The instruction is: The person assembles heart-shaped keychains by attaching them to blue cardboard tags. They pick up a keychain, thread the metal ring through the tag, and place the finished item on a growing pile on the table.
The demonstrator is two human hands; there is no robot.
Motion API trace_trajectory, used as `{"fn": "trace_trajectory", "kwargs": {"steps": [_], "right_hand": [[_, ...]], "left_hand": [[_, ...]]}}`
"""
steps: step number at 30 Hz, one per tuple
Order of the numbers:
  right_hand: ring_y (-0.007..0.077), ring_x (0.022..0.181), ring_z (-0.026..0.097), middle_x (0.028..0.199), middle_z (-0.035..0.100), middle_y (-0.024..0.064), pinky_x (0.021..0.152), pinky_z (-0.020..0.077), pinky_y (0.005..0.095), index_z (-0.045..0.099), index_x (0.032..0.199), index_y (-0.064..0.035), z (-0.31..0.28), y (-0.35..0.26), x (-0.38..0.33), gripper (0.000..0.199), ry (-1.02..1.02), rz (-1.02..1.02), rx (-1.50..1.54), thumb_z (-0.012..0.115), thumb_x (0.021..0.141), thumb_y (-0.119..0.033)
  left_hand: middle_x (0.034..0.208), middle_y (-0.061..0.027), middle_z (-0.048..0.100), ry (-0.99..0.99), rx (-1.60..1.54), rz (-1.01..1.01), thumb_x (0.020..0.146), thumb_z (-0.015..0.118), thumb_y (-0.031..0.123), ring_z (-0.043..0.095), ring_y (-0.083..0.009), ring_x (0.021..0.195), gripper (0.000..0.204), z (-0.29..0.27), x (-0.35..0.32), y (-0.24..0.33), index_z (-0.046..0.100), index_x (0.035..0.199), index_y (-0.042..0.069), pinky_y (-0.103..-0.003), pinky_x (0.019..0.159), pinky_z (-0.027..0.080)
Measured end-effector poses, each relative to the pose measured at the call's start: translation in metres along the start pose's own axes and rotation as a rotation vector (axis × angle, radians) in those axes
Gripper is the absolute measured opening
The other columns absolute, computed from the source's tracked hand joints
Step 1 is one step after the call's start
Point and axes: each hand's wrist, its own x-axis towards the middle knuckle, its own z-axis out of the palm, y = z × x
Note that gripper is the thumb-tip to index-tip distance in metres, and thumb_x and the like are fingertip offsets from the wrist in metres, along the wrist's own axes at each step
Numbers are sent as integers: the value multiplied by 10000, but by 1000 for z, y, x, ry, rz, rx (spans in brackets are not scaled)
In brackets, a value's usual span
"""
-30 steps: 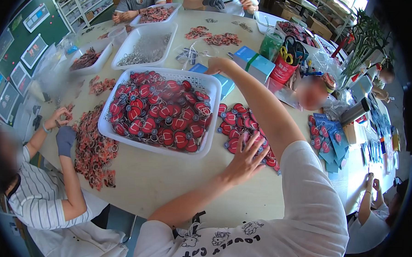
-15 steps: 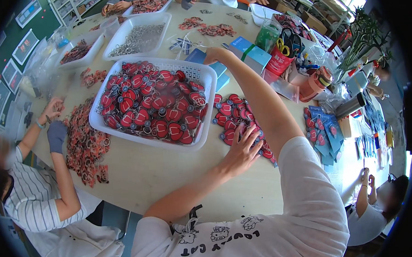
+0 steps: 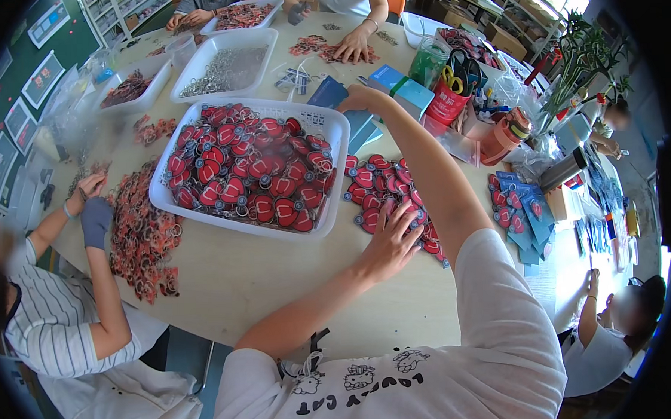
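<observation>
My left hand (image 3: 389,244) lies on a pile of red keychains (image 3: 372,182), its fingers spread over the nearer part. They are red, rounded, dark-edged pieces with small grey-blue discs. My right arm stretches forward past the pile, and my right hand (image 3: 357,98) is at the blue cards beyond it. Its fingers seem closed on the edge of a dark blue card (image 3: 327,93); the fingertips are partly hidden. More blue cards (image 3: 362,127) lie under that hand. Left of the pile stands a white plastic basket (image 3: 238,220) full of the same red keychains.
A banded stack of light-blue cards (image 3: 405,86), a red scissors holder (image 3: 446,103) and a green jar (image 3: 428,63) stand right of my right hand. Trays (image 3: 251,78) of metal rings and parts stand farther back. Co-workers sit around; a gloved hand (image 3: 96,222) is at an orange-red heap (image 3: 146,240).
My right hand has shifted slightly right, the dark blue card moving with it. My left hand stays on the keychains. Across the table, a co-worker's hand has come down onto a small reddish pile.
</observation>
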Motion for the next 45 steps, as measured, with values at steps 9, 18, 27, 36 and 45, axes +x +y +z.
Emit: {"fn": "trace_trajectory", "kwargs": {"steps": [9,18,27,36,45], "right_hand": [[208,919,626,1007,652,123,805,496,335,566,1112,13,-36,12,-155,504,472,-389,498,779,756,-273],[267,1130,517,1169,524,126,976,392,399,389,1240,-33,158,29,-401,514,518,-572,702,676,814,-16],[337,1208,455,1295,430,227,995,375,405,115,1430,-12,202,29,-450,668,232,-168,757,519,903,-80],[380,1113,497,1211,475,227,933,426,417,268,1388,-10,160,15,-445,600,178,102,681,566,873,-95],[272,922,562,1004,578,98,773,474,384,633,1033,-65,84,78,-402,277,619,59,230,711,772,-110]], "left_hand": [[1352,-160,380,753,-425,-269,819,635,22,324,-293,1320,574,-30,6,5,376,1331,17,-406,1099,236],[1414,-173,359,173,-837,-285,844,627,73,309,-253,1343,650,-51,-33,75,295,1396,-9,-391,1116,218],[1193,-160,521,97,-831,-421,854,670,105,557,-224,1059,494,-19,-74,89,399,1249,-17,-328,878,455],[1239,-195,474,87,-637,-740,869,671,143,488,-247,1137,671,-19,-58,89,256,1360,-46,-377,948,411],[1165,-212,460,43,176,-552,810,724,228,394,-366,1119,778,-9,-56,89,274,1387,-36,-471,951,325]]}}
